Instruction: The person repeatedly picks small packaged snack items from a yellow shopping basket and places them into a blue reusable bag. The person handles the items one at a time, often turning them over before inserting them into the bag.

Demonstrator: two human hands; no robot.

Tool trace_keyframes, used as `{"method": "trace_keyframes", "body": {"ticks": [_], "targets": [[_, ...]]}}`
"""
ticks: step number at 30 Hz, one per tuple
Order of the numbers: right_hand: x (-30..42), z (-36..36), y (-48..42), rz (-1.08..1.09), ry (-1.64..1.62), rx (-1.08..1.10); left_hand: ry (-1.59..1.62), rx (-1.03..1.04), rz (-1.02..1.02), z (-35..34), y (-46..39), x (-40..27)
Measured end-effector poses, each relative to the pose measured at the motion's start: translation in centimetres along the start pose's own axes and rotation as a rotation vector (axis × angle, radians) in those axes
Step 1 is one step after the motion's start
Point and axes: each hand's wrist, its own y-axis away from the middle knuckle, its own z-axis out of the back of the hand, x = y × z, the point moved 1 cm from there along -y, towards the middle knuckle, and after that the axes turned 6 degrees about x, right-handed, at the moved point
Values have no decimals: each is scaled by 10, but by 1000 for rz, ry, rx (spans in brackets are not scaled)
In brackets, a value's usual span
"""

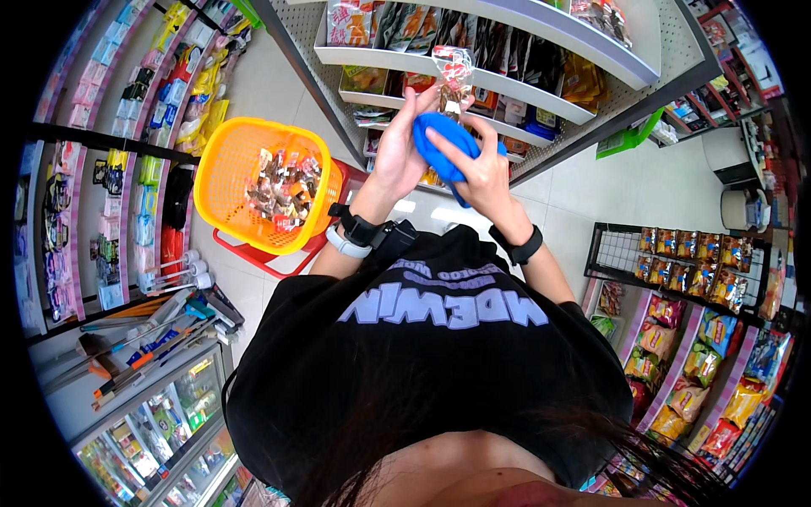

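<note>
In front of the snack shelf, my left hand (pixel 400 149) holds a clear plastic snack packet (pixel 453 75) with red and white print and brown contents. A folded blue cloth (pixel 451 128) is gripped in my right hand (pixel 485 168), its index finger stretched across the top. The cloth lies against the lower end of the packet and hides it. Left of my hands stands a yellow plastic basket (pixel 222 133) holding several small packets (pixel 285 184) with brown contents.
Tiered white shelves (pixel 538 101) of packaged snacks rise just beyond my hands. A red stand (pixel 250 256) sits under the basket. Goods racks (pixel 133 158) line the left, with a glass-fronted cooler (pixel 171 405) below. Chip bags (pixel 687 399) and a wire rack (pixel 611 244) are at right.
</note>
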Motion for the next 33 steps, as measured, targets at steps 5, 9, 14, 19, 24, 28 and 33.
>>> {"method": "trace_keyframes", "body": {"ticks": [5, 9, 14, 19, 24, 28, 33], "targets": [[-23, 15, 5, -64, 79, 20, -80, -92, 52, 6, -3, 24], [-32, 28, 0, -151, 105, -166, 4, 62, 159, -11, -8, 40], [-33, 36, 19, -63, 148, -192, 144, 143, 138, -34, -25, 34], [-51, 62, 23, -145, 222, -299, 142, 172, 86, -61, -31, 62], [-53, 84, 27, -282, 95, -328, 63, 207, 48, -71, -45, 79], [-64, 87, 43, -254, 104, -304, -3, 246, -57, -102, -54, 74], [-87, 108, 41, -113, 66, -385, -187, 72, -68, -82, -58, 100]]}}
